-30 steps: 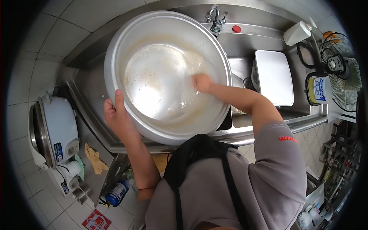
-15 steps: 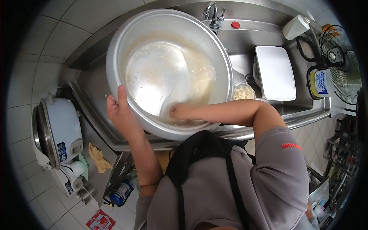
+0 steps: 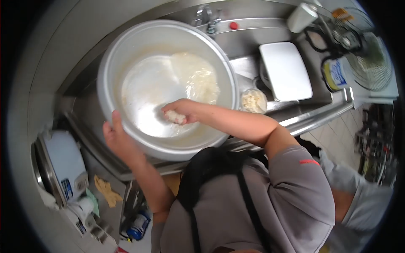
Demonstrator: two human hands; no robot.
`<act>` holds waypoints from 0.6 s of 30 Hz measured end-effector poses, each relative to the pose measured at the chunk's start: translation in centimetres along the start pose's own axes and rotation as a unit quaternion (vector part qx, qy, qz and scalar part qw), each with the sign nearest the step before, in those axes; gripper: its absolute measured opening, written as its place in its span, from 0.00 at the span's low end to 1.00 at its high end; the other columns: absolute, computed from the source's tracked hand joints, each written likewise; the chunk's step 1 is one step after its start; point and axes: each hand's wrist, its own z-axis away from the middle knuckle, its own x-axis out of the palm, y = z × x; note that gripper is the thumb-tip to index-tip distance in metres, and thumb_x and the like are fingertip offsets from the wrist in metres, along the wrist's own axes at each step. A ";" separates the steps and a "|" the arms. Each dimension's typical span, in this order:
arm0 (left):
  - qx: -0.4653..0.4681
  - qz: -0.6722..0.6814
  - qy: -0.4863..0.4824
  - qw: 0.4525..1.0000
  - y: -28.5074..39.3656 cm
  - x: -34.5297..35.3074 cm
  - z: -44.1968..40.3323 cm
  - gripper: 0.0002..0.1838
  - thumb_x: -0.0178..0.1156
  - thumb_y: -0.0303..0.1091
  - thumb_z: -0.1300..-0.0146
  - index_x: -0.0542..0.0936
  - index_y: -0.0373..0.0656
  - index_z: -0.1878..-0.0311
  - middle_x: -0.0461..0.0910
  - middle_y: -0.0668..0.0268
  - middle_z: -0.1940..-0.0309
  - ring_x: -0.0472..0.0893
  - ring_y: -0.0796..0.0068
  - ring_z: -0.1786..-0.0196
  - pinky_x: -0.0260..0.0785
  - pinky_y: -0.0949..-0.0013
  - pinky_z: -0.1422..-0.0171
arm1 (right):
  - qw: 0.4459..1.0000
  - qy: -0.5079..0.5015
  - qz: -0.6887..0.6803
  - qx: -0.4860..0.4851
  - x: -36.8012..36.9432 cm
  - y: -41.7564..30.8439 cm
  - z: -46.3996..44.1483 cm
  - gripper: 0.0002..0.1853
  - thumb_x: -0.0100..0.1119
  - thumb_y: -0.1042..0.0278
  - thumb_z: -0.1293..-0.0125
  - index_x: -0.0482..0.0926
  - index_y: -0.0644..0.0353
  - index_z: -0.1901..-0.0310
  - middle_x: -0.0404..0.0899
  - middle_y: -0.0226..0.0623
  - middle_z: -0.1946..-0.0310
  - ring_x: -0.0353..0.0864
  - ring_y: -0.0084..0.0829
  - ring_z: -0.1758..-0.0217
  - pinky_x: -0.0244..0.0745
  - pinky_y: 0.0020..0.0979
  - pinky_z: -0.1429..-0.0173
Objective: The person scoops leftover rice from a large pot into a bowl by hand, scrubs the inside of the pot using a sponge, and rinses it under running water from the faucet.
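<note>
A large metal pot [image 3: 110, 63] is tilted over the sink, with cloudy water pooled along its right side. My left hand [image 3: 119, 137] grips the pot's rim at the lower left, thumb on top. Inside the pot, my right hand [image 3: 181, 112] is curled around a pale clump of what looks like rice [image 3: 174, 117]. Just right of the pot, a round container [image 3: 253, 101] holds more pale, wet food.
A white lidded container [image 3: 287, 71] sits in the right basin. The faucet [image 3: 211, 23] and a red cap [image 3: 233, 25] are behind. A white bottle [image 3: 302, 17] and a fan [image 3: 369, 63] stand at right. Rice cooker [image 3: 65, 162] at left. Another person [image 3: 358, 198] is at lower right.
My right hand has risen from the pot's bottom edge and now shows a pale clump. The view has shifted, and another person has come into sight at the lower right.
</note>
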 end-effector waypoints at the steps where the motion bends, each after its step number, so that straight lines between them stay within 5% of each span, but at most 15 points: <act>1: -0.003 0.022 -0.006 1.000 0.1 0.1 0.0 0.10 0.56 0.35 0.40 0.71 0.38 0.71 0.76 0.65 0.74 0.73 0.82 0.73 0.66 0.78 0.67 | 0.999 -0.024 -0.023 -0.004 -0.7 -0.1 0.4 0.08 0.53 0.60 0.41 0.73 0.54 0.71 0.72 0.27 0.81 0.65 0.17 0.87 0.47 0.18 0.90; 7: -0.018 0.003 -0.019 1.000 0.8 0.8 0.7 0.12 0.54 0.36 0.39 0.69 0.39 0.73 0.75 0.66 0.76 0.73 0.81 0.73 0.67 0.77 0.68 | 0.994 0.041 -0.098 -0.026 -2.9 0.2 1.6 0.10 0.53 0.62 0.40 0.74 0.59 0.72 0.72 0.29 0.81 0.66 0.19 0.86 0.51 0.18 0.90; 11: -0.019 0.016 -0.027 0.999 0.5 0.5 0.5 0.12 0.54 0.37 0.39 0.69 0.40 0.72 0.74 0.66 0.75 0.73 0.81 0.73 0.66 0.78 0.67 | 0.974 -0.081 -0.179 -0.111 -6.7 -1.0 4.6 0.10 0.55 0.62 0.41 0.74 0.60 0.72 0.74 0.31 0.78 0.70 0.19 0.83 0.62 0.19 0.87; 15: -0.019 0.006 -0.020 1.000 0.6 0.6 0.5 0.12 0.54 0.38 0.39 0.69 0.40 0.72 0.74 0.67 0.75 0.73 0.81 0.72 0.66 0.78 0.65 | 0.979 0.050 -0.059 -0.188 -12.3 -2.2 11.8 0.09 0.57 0.63 0.42 0.76 0.61 0.71 0.74 0.30 0.77 0.73 0.19 0.80 0.64 0.18 0.85; 18: -0.016 -0.011 -0.010 1.000 1.2 1.0 0.9 0.12 0.54 0.37 0.39 0.69 0.39 0.72 0.74 0.67 0.75 0.73 0.81 0.72 0.66 0.78 0.65 | 0.944 0.268 0.080 -0.175 -17.7 -1.3 14.4 0.10 0.57 0.62 0.43 0.76 0.61 0.72 0.75 0.30 0.78 0.72 0.18 0.82 0.63 0.19 0.86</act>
